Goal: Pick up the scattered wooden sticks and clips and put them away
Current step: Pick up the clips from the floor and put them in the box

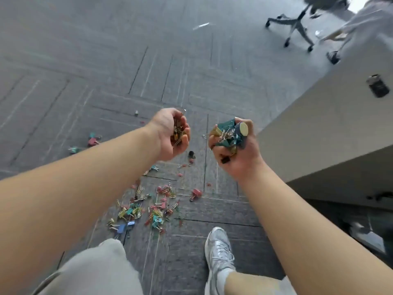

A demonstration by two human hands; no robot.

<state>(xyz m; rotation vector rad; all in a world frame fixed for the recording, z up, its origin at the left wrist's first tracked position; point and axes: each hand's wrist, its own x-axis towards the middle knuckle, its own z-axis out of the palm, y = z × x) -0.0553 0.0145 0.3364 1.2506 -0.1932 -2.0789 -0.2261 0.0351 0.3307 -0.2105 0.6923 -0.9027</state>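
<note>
Colourful clips point(146, 211), binder and paper kinds mixed, lie strewn in a loose heap across a grey carpet-tile floor point(85, 71). A red binder clip point(196, 193) sits just right of the heap, and a pink and teal pair point(93, 140) lies well off to the left. Farther back, a wheeled office-chair base point(295, 28) stands on the carpet. A silver trainer point(219, 252) is planted near the heap.

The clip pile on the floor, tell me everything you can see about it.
The clip pile is a loose scatter of small binder clips and wire paper clips in red, teal, yellow and blue, lying on the grey carpet. It is densest ahead and left of the white shoe, thinning outward to a few strays. Nothing but the carpet touches it.
</note>
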